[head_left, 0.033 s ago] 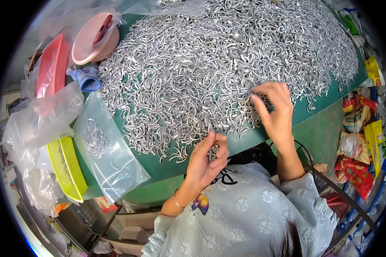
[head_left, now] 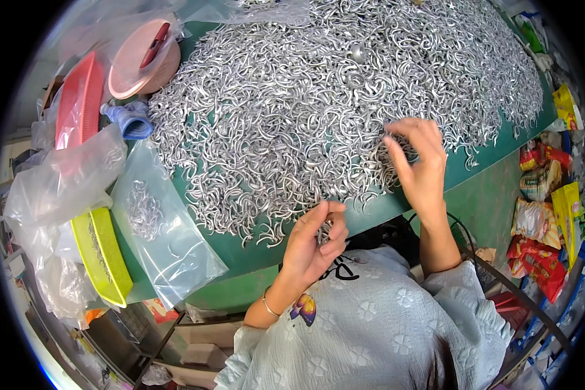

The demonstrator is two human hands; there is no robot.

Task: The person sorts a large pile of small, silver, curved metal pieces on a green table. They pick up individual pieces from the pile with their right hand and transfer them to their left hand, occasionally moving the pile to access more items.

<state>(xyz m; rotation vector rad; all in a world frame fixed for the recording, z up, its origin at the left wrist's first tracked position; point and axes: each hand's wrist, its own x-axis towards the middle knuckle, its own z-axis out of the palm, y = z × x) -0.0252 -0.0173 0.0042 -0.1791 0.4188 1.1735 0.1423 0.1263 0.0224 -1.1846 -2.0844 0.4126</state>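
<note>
A wide heap of small, silvery, curved metal pieces (head_left: 344, 97) covers most of the green table (head_left: 247, 259). Near the front edge my left hand (head_left: 313, 237) is half curled, palm turned inward, with several of these pieces cupped in its fingers. My right hand (head_left: 421, 159) hovers over the front right of the heap. Its thumb and fingers are bent with a gap between them, and the fingertips are slightly blurred. At the left a clear plastic bag (head_left: 188, 263) lies flat with a small cluster of similar metal pieces (head_left: 144, 209) on or in it.
Left of the bag stand a yellow-green basket (head_left: 114, 273), a red basket (head_left: 78, 97) and a pink bowl (head_left: 127, 71) with a red object (head_left: 155, 45). A blue cloth item (head_left: 133, 120) lies beside the heap. Colourful packets (head_left: 539, 260) crowd the right side.
My right hand has shifted slightly upward, away from me, over the heap. My left hand stays almost in place.
</note>
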